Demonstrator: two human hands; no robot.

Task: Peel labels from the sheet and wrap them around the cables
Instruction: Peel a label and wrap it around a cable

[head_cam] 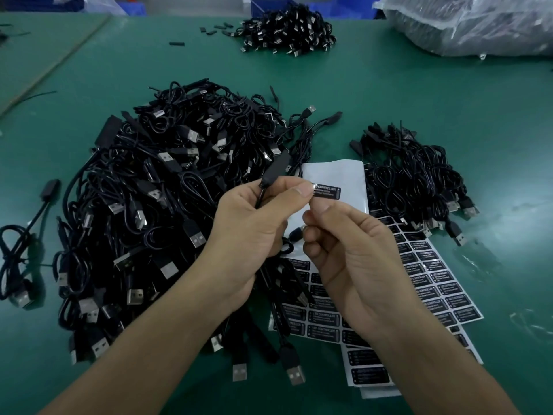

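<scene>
My left hand (254,223) grips a black cable (270,175) by its slim controller block, lifted above the big pile. A black label (326,191) printed "LED CONTROLLER" sticks out to the right between my two thumbs; my right hand (350,250) pinches its lower left end. The label sheet (431,277), with several black labels in rows, lies on the mat under my right hand; its upper part (332,175) is bare white backing.
A large heap of black USB cables (167,205) fills the left middle of the green mat (419,100). A smaller cable pile (416,175) lies at the right, another (290,28) at the back. A plastic bag (478,22) sits far right.
</scene>
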